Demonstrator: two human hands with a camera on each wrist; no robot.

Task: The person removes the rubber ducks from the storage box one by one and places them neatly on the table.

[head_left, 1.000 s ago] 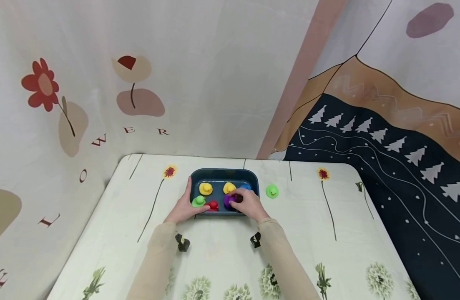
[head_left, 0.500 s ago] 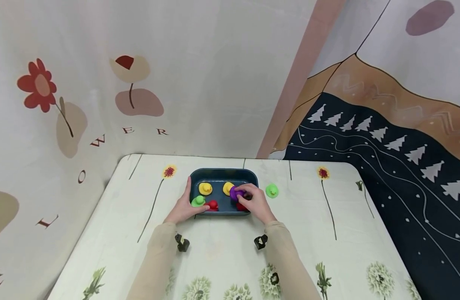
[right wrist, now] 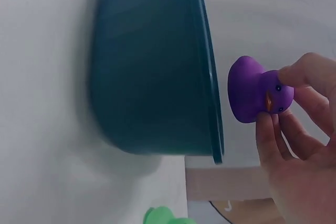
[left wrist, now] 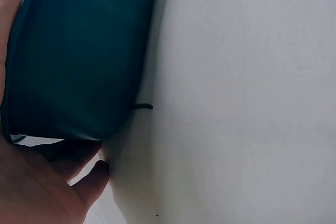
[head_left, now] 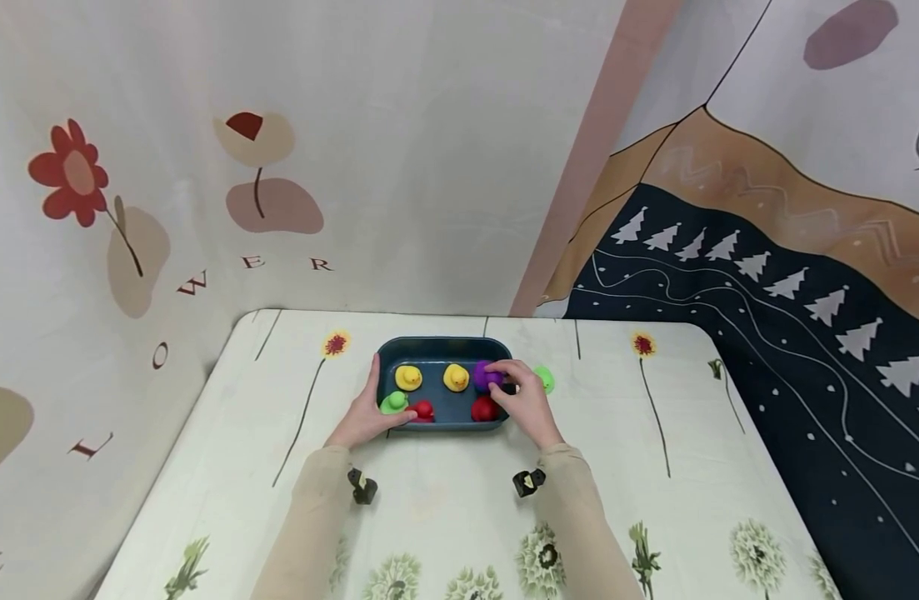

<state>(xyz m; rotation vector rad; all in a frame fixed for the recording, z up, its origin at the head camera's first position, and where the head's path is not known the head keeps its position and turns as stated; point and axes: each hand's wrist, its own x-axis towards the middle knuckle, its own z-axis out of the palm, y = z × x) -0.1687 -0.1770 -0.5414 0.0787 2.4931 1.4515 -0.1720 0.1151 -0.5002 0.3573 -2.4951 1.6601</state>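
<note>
A dark blue tray (head_left: 444, 427) stands on the table. My left hand (head_left: 363, 417) grips its left end, with the thumb over the front rim; in the left wrist view the fingers wrap the end of the tray wall (left wrist: 79, 61). My right hand (head_left: 525, 398) pinches a purple rubber duck (right wrist: 247, 90) by its head, above the rim at the tray's right end. Inside the tray are two yellow ducks (head_left: 408, 377), a green duck (head_left: 394, 403) and a red duck (head_left: 423, 410) near my left thumb, and another red duck (head_left: 485, 408) below the purple one.
A second green duck (head_left: 547, 380) sits on the table just right of the tray, partly behind my right hand. A flower-print cloth (head_left: 437, 508) covers the table. Printed curtains (head_left: 399, 150) hang behind and at the sides.
My right hand has carried the purple duck rightward across the tray, uncovering the red duck at front right. The blue duck seen earlier is hidden now. My left hand keeps its grip.
</note>
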